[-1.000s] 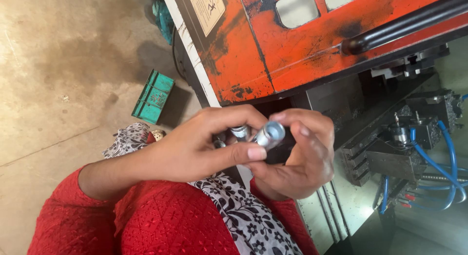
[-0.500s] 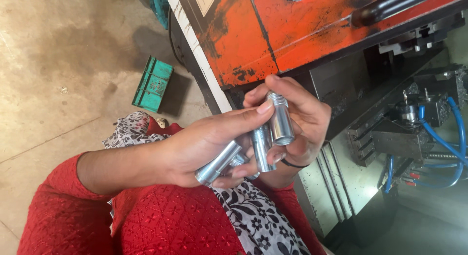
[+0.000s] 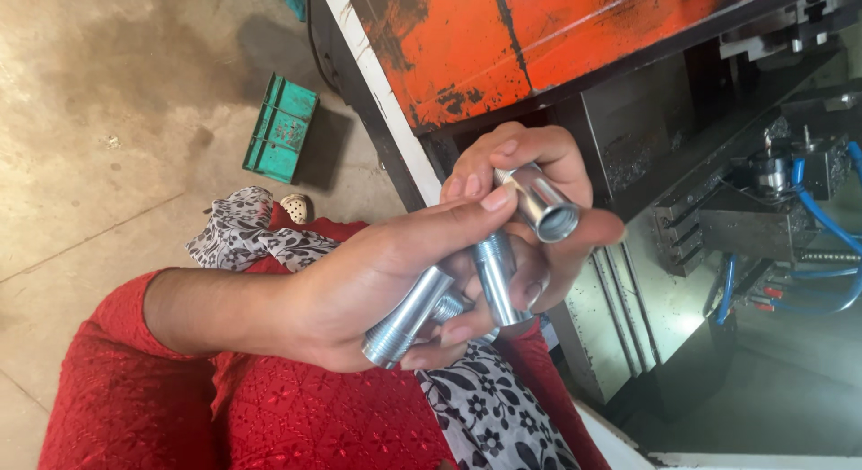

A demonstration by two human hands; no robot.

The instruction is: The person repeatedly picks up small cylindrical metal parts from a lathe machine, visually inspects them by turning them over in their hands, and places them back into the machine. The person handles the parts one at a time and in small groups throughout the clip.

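My left hand (image 3: pixel 359 281) reaches in from the left on a red-sleeved arm and grips shiny threaded metal tubes. One tube (image 3: pixel 404 322) sticks out below its palm, and another (image 3: pixel 496 277) stands nearly upright between the fingers. My right hand (image 3: pixel 539 151) sits just behind, its fingers curled around a third tube (image 3: pixel 543 205) whose open end faces me. My left thumb rests against that upper tube. Both hands touch each other above my lap.
A worn orange machine panel (image 3: pixel 539 39) runs overhead. To the right is a metal fixture (image 3: pixel 763 210) with blue hoses (image 3: pixel 826 228). A green crate (image 3: pixel 281 127) lies on the concrete floor at left. A floral scarf (image 3: pixel 485 407) drapes over my red dress.
The tubes have gone from a tight bundle to a fanned-out spread. The upper tube has tilted so its open end faces me, and the view has closed in on both hands.
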